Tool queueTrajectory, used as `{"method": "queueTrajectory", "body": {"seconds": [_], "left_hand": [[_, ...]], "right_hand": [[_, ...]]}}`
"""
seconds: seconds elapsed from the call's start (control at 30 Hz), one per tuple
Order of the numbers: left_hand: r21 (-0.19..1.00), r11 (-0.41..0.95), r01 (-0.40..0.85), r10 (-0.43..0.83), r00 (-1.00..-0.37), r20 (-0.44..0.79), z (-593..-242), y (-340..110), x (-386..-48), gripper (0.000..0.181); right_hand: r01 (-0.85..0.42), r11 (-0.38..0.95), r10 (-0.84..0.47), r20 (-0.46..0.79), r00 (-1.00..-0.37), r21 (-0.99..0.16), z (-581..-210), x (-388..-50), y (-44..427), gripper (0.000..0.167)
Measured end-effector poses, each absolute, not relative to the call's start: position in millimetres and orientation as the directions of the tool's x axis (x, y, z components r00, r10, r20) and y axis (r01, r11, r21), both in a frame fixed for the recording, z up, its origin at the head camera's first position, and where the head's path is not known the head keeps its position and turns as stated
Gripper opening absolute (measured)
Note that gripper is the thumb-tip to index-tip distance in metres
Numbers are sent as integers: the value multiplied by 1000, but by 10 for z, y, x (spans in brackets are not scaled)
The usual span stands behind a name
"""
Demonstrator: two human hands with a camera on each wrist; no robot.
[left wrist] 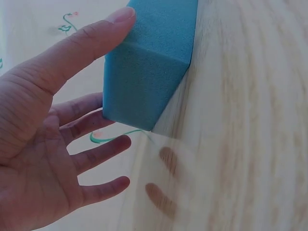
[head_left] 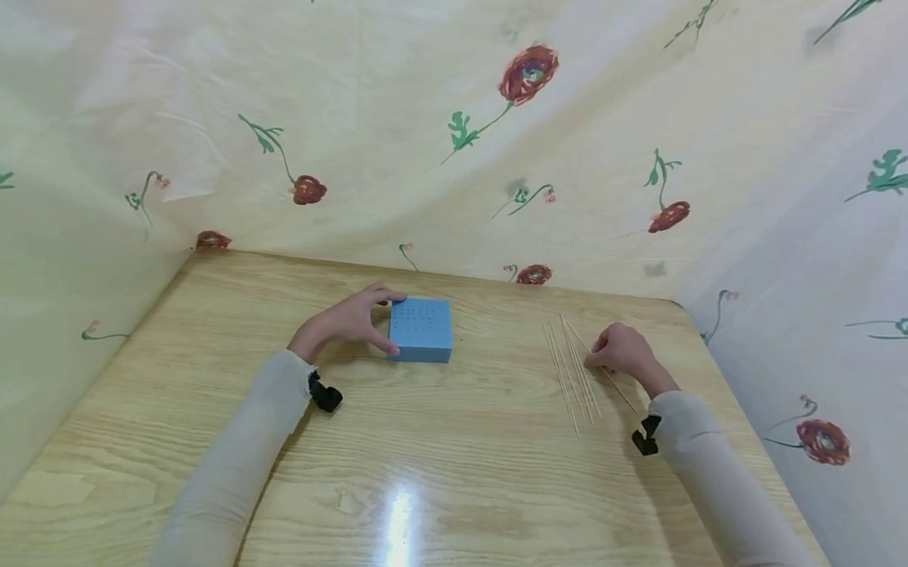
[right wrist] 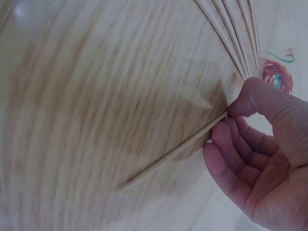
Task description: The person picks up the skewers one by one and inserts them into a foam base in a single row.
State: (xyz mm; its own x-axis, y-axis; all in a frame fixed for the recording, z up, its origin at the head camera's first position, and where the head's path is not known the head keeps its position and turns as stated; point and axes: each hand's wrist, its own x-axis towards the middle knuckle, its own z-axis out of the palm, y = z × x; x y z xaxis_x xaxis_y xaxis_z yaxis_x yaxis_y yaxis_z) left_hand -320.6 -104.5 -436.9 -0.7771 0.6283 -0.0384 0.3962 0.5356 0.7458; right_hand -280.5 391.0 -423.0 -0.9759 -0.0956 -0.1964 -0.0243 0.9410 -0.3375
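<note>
A blue foam block with rows of small holes in its top lies on the table. My left hand grips its left side, the thumb on the near edge and fingers at the far edge; in the left wrist view the lower fingers of the left hand are spread off the block. Over at the right, my right hand pinches one thin wooden stick between thumb and fingers. The right wrist view shows the right hand holding that stick low against the table.
Several thin sticks lie loosely side by side on the wooden table, just left of my right hand. A flowered cloth hangs behind the table and along both sides.
</note>
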Motion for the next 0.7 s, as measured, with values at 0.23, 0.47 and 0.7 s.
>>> {"method": "queueTrajectory", "body": {"seconds": [0.23,0.47,0.7], "left_hand": [[741,530,413,633,-774,-20,-4388,-1038,-3218,98],[745,527,409,634,-773,-24,-4412,-1043,-3216,98],[754,522,400,634,-773,-29,-4384,-1052,-3199,99]], "right_hand": [[-1,941,-72,-195,-978,-339,-4223,-2798,3922,16],[0,939,-70,-191,-979,-343,-4244,-2777,3950,17],[-14,949,-71,-172,-982,-314,-4245,-2740,3945,16]]}}
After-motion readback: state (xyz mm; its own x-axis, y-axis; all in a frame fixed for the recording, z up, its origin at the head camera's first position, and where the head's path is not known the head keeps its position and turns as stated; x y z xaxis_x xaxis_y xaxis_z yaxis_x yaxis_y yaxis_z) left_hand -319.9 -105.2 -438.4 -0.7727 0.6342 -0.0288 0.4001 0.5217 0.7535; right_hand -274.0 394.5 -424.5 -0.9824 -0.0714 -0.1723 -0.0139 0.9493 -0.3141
